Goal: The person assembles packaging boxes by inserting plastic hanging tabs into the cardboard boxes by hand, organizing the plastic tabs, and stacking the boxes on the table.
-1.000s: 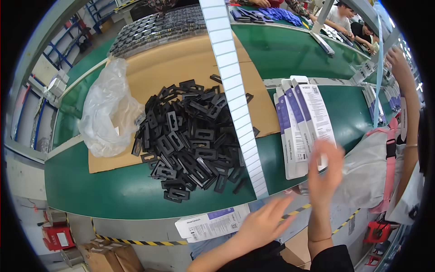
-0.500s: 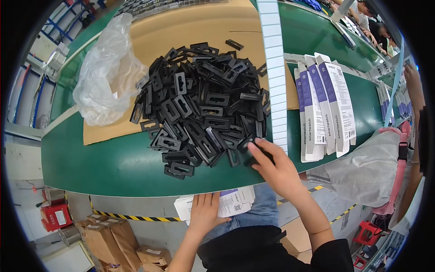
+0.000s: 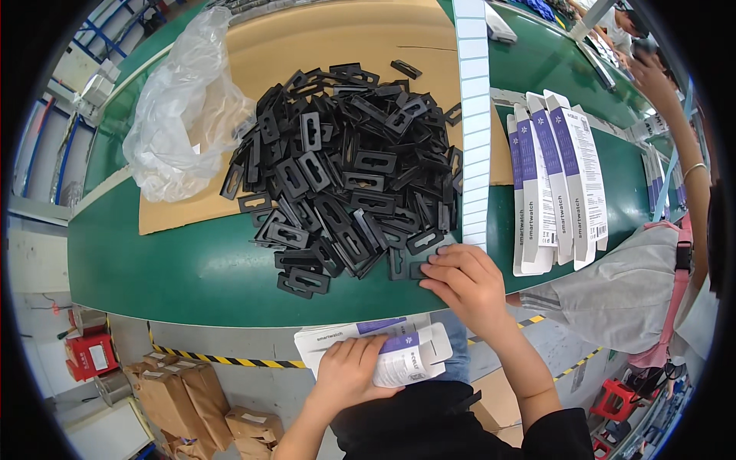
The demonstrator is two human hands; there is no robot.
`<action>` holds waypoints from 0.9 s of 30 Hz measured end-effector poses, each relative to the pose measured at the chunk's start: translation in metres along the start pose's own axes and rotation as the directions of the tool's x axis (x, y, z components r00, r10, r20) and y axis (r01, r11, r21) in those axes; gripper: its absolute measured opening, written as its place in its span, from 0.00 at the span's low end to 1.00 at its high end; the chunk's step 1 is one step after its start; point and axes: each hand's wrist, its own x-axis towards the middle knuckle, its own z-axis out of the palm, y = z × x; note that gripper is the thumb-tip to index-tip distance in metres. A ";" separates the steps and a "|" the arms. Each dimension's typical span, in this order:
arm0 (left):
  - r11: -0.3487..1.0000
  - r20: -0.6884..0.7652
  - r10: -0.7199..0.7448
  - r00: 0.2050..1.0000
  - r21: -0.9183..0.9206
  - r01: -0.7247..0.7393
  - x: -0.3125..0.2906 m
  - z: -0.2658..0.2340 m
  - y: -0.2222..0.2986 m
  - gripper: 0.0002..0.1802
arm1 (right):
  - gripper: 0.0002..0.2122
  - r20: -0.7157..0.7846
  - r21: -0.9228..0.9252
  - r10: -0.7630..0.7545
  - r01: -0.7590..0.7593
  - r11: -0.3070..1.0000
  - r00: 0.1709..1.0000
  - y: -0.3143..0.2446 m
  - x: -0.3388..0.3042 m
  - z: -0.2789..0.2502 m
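Here, the left hand (image 3: 349,374) was clamped on cartons (image 3: 408,360); the right hand (image 3: 468,285) had a tab (image 3: 418,270) at its fingertips, pinched or not I couldn't tell, the pile (image 3: 356,180) just beyond. A careless drag might have sent it off the table (image 3: 192,268).

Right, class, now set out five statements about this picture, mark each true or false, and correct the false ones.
1. The left hand holds a white-and-purple carton. True.
2. The right hand touches a black piece. True.
3. The plastic bag lies left of the black heap. True.
4. The black heap is stacked in neat rows. False: it lies jumbled.
5. Every carton is in the person's hands. False: a row of cartons lies on the green table.
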 end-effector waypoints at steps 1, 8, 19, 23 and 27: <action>1.000 0.005 -0.008 1.000 0.005 0.008 -0.004 0.000 0.001 0.45 | 0.14 0.010 0.034 0.015 -0.015 0.999 1.000 0.002 -0.001 0.000; 0.996 -0.065 -0.083 0.994 0.019 0.084 0.001 -0.037 0.009 0.40 | 0.08 0.187 0.582 0.422 -0.446 0.680 0.887 -0.044 -0.018 -0.041; 0.998 -0.113 -0.022 0.993 0.052 0.028 0.012 -0.050 0.023 0.37 | 0.05 0.529 0.539 0.569 -0.767 0.348 0.629 -0.054 -0.043 -0.044; 0.994 -0.090 -0.061 0.994 0.085 0.069 0.013 -0.057 0.025 0.38 | 0.06 0.559 0.519 0.561 -0.785 0.337 0.611 -0.051 -0.050 -0.040; 0.988 -0.105 -0.018 0.994 0.149 0.034 0.014 -0.058 0.024 0.36 | 0.05 0.537 0.487 0.551 -0.768 0.417 0.639 -0.050 -0.050 -0.040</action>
